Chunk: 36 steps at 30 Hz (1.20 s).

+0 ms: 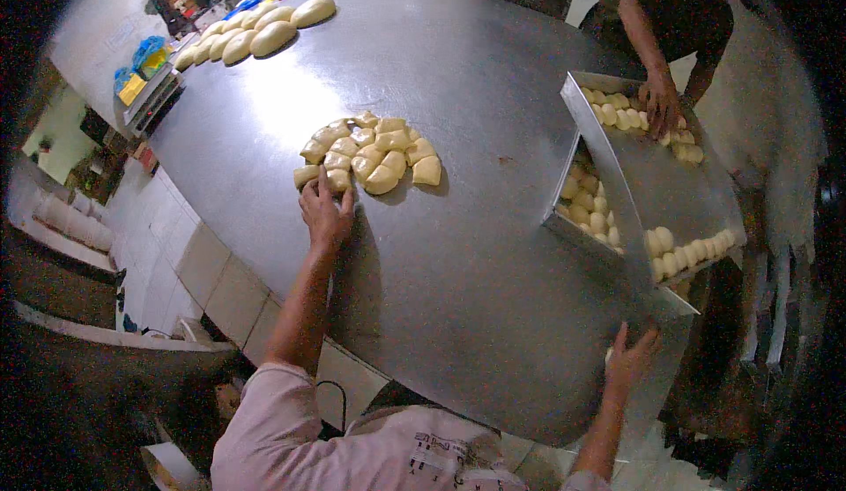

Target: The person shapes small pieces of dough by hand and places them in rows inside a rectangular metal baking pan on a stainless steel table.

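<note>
A cluster of cut dough pieces (383, 152), pale yellow and glossy, lies in the middle of the metal table (476, 253). My left hand (326, 213) is at its near left edge, fingers apart and touching the closest pieces. Over by the table's right edge, my right hand (627, 363) is low with its fingers spread. A small pale bit, perhaps dough, shows beside its palm; the rest of it is hidden under the hand. Just beyond that hand stands a metal tray (630, 200) holding rows of small dough balls (692, 253).
Larger dough lumps (256, 31) sit at the table's far left. A second tray (564, 224) of dough balls lies partly under the first. At the far right, a co-worker's hand (661, 103) reaches into the upper tray. A scale-like device (154, 99) stands past the left edge.
</note>
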Each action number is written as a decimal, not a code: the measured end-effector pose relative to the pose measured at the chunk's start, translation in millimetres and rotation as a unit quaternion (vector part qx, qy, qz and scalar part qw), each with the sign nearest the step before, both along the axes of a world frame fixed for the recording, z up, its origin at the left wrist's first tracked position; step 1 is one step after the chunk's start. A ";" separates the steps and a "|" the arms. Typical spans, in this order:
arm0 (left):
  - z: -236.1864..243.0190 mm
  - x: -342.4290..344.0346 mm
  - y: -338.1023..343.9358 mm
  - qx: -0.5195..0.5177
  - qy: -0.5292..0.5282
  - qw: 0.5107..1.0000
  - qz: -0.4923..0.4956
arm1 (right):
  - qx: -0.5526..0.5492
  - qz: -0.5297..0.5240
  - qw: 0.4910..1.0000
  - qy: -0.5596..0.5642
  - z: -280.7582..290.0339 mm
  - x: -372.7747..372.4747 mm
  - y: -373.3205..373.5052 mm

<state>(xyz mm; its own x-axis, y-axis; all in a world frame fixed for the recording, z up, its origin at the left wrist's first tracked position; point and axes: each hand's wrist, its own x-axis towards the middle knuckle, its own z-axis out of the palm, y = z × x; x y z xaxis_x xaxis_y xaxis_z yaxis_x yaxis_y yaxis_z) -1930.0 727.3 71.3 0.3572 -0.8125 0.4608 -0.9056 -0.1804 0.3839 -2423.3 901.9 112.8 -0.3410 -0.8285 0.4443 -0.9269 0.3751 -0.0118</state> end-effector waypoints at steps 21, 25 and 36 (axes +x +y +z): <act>44.9 -174.7 104.6 0.134 0.650 0.711 -0.231 | -0.049 -0.012 0.998 0.047 -63.9 -155.9 19.0; 50.4 -180.7 110.4 0.115 0.636 0.720 -0.253 | 0.032 0.152 0.961 -0.228 -13.8 -100.9 39.2; 72.9 -257.8 147.4 0.240 0.577 0.715 -0.314 | -0.173 0.189 0.915 -0.312 114.1 -168.2 -138.1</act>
<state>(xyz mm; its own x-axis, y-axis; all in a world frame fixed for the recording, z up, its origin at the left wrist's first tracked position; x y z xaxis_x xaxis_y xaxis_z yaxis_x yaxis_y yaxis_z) -2187.8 874.7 144.2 -0.2300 -0.9453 -0.2313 0.0035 -0.2385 0.9711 -2591.5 763.8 226.9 -0.3357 -0.7859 0.5193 -0.7621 -0.0974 -0.6401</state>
